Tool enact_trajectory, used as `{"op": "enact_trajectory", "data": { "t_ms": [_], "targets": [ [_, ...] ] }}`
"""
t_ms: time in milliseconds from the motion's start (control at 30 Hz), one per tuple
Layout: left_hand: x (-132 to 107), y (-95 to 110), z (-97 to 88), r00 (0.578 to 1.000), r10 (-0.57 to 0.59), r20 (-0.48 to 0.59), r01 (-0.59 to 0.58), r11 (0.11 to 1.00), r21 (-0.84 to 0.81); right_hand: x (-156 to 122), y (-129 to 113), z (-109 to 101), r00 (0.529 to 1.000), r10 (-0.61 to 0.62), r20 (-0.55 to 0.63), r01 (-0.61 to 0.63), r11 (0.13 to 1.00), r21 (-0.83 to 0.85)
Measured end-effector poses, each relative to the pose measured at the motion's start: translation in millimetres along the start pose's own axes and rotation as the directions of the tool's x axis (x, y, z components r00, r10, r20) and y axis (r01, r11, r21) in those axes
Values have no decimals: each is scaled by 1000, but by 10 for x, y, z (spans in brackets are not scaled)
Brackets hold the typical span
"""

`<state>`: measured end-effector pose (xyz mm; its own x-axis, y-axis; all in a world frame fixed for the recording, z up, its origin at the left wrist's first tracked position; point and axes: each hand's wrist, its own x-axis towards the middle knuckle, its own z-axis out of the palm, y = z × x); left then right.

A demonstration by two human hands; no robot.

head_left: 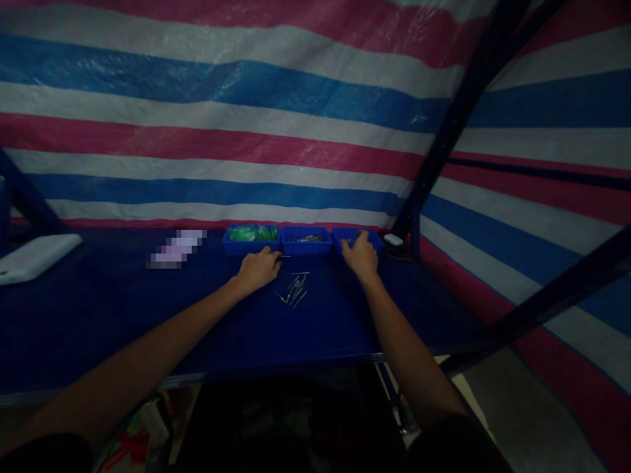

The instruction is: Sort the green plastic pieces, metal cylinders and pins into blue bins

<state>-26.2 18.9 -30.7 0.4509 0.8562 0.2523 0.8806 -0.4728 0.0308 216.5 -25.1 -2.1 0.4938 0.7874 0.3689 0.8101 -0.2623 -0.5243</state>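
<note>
My left hand [259, 269] rests on the blue table [98, 309], fingers curled, pinching a thin metal pin near the middle blue tray [306, 240]. My right hand [361, 255] reaches into the right blue tray [345, 240], fingers bent down inside it; what it touches is hidden. A small heap of thin metal pins [294, 289] lies on the table between the two hands. The left blue tray [250, 238] holds green parts. The middle tray holds dark metal parts.
A white flat device [34, 257] lies at the table's left. A blurred light patch [176, 248] sits left of the trays. A small white object [393, 240] is by the dark frame post [434, 157]. Striped tarpaulin [246, 131] hangs behind.
</note>
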Motion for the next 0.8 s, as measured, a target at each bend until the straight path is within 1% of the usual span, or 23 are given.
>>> {"op": "enact_trajectory", "data": {
  "t_ms": [100,167,233,300,333,400,433,500,600,667,800],
  "targets": [
    [5,25,-2,998,-34,43,35,999,-32,-68,-79,151,983,-138,121,132,990,57],
    [-34,0,2,998,-45,42,49,994,-95,-139,-160,252,943,-279,182,260,958,122],
    [-77,-32,13,998,-52,25,55,984,-168,-220,-236,319,872,-433,228,395,898,193],
    [-97,-51,21,999,-53,-1,50,956,-290,-301,-301,343,791,-555,260,496,829,260],
    [-95,-52,22,999,-48,-10,40,924,-380,-336,-329,341,755,-599,266,529,797,290],
    [-78,-37,13,999,-36,-35,9,815,-579,-391,-376,319,711,-656,254,572,749,334],
    [-70,-22,3,998,-33,-48,-7,746,-666,-411,-395,302,700,-673,240,585,733,347],
    [-63,17,-22,997,-35,-67,-30,619,-785,-433,-422,271,692,-692,205,605,711,357],
    [-82,68,-62,997,-38,-60,-33,499,-866,-440,-436,245,696,-696,178,615,705,354],
    [-100,80,-86,999,-32,-40,-21,459,-888,-436,-432,247,698,-694,175,615,707,350],
    [-115,44,-124,999,-31,-8,7,448,-894,-432,-418,274,695,-697,177,618,705,349]
  ]
}}
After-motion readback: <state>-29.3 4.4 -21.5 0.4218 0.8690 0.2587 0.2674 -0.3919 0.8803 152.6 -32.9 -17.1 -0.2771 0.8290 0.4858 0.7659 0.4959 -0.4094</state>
